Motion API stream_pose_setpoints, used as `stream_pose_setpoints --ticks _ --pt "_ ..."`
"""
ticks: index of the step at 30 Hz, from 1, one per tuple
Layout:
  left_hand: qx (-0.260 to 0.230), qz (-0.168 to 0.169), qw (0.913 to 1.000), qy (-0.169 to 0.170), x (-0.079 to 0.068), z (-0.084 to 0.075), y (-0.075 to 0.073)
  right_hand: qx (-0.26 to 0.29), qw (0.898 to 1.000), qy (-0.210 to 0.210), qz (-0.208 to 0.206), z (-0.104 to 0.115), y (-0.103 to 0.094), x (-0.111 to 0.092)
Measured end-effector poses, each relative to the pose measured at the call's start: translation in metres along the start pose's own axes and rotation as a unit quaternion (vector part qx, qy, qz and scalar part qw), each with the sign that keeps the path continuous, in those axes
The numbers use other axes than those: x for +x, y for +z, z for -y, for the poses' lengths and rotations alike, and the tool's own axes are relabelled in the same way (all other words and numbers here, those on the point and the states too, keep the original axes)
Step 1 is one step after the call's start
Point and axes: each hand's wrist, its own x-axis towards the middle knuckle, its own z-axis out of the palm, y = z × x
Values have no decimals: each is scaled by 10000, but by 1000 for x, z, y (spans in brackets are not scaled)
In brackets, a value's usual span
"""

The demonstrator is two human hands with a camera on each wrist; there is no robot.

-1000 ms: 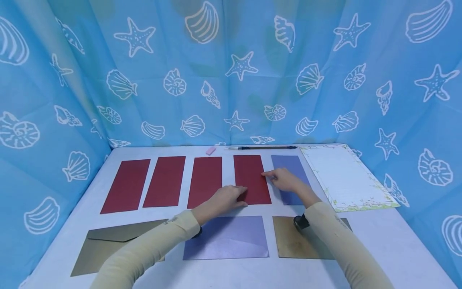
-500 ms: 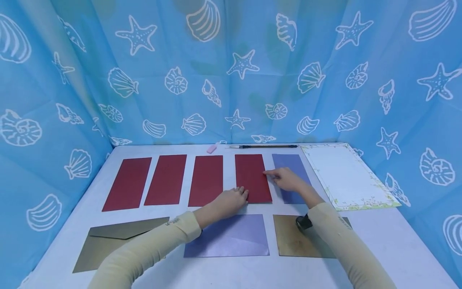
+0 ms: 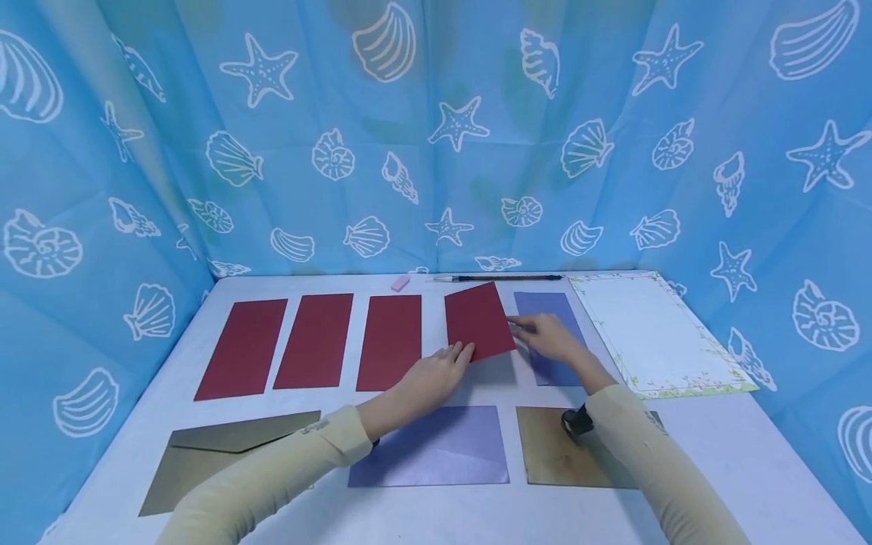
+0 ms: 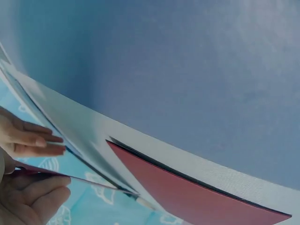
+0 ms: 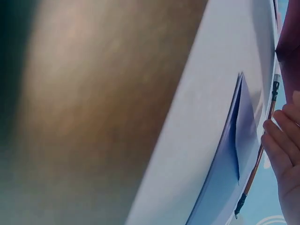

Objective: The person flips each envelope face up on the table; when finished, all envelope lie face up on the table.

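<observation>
A red envelope (image 3: 480, 322) is raised off the table, tilted, its shadow falling on the white cloth below. My left hand (image 3: 436, 378) pinches it at the lower left edge, and the left wrist view shows that hand's fingers (image 4: 44, 194) at the thin red edge. At the envelope's right edge is my right hand (image 3: 548, 337), its fingers extended and the index fingertip right at the edge. Straight fingers of the right hand (image 5: 286, 140) also show in the right wrist view. Beneath that hand lies a blue-purple envelope (image 3: 545, 303).
Three more red envelopes (image 3: 313, 341) lie in a row to the left. In front are a lilac envelope (image 3: 443, 462) and two gold envelopes (image 3: 204, 462). Behind lie a pink eraser (image 3: 400, 283) and a brush (image 3: 518, 278). Bordered paper (image 3: 647, 325) lies right, and a shell-patterned curtain (image 3: 436, 174) encloses the table.
The rightmost red envelope lay flat before; now its near end is lifted and tilted in my left hand. My right hand has stayed by its right edge, fingers now more extended.
</observation>
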Motion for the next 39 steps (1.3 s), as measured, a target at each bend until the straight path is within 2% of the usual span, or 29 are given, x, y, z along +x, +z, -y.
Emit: stream_pose_setpoints --ticks 8,15,17,25,29,33,36,39 --pt "-261 -262 9993 -43 -7 -6 -5 969 9949 130 -243 8 -1 5" --pt "-541 -298 9978 -253 -9 -8 -10 1842 9821 75 -374 11 -3 12" --pt "-701 -365 9962 -357 -9 -8 -13 2016 9786 -63 -416 13 -5 14" --pt "-1382 -757 9852 -677 -10 -8 -14 2110 9762 -374 -327 26 -12 19" --pt "-1868 -1133 9725 -811 -10 -8 -10 2196 9738 -519 -270 32 -14 23" --pt "-2521 -1441 9526 -913 -10 -9 -6 2251 9718 -650 -263 40 -17 25" --pt "-3202 -1535 9285 -1086 -10 -11 -6 2202 9733 -607 -223 43 -17 27" --pt "-3925 -1570 8969 -1299 -11 -14 -5 2168 9745 -559 -158 42 -14 29"
